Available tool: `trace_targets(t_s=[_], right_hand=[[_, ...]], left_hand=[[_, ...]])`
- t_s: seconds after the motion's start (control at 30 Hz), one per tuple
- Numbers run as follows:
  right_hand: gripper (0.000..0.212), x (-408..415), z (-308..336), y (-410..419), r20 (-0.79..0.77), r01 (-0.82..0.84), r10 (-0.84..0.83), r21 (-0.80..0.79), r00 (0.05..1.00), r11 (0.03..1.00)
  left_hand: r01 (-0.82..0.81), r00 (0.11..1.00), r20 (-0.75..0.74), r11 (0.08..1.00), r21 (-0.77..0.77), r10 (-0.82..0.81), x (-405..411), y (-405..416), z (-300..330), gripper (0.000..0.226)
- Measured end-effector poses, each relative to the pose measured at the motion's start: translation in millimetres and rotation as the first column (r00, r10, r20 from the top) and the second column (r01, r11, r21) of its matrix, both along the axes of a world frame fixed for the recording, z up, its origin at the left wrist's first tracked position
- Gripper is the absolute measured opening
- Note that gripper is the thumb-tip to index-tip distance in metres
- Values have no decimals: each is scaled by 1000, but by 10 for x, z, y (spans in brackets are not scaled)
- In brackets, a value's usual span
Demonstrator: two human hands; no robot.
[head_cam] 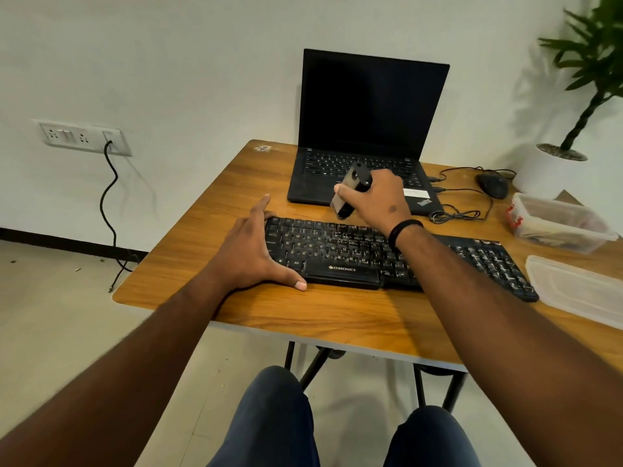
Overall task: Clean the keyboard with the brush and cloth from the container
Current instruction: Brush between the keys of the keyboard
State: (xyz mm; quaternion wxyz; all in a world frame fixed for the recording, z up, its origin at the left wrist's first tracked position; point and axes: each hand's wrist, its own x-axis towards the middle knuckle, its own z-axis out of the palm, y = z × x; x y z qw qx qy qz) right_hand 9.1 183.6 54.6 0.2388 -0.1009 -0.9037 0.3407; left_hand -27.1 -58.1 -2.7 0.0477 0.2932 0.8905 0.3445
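Note:
A black keyboard (340,251) lies across the wooden table (337,311) in front of me. My left hand (256,247) rests spread against the keyboard's left end, thumb along its front edge and fingers straight along its back corner. My right hand (374,200) grips a grey and black brush (347,193), held tilted, its lower end just above the keyboard's top row. The clear plastic container (553,227) stands open at the right with items inside that I cannot make out. No cloth is plainly visible.
An open black laptop (364,129) sits behind the keyboard. A mouse (493,185) and coiled cables (458,214) lie to its right. The container's lid (576,288) lies at the right front. A potted plant (559,163) stands at the back right.

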Motion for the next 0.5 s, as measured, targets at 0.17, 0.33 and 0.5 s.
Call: trace_targets(t_s=[0.17, 0.33, 0.5], right_hand=[[31, 45, -17, 8, 108, -43, 36, 60, 994, 997], [37, 60, -11, -5, 38, -43, 41, 57, 998, 997], [34, 117, 5, 10, 26, 42, -46, 142, 999, 989]], left_hand=[[6, 1000, 5, 1000, 7, -6, 4, -4, 2, 168], [6, 1000, 12, 1000, 10, -6, 12, -5, 19, 168], [3, 1000, 20, 1000, 18, -3, 24, 1, 21, 169]])
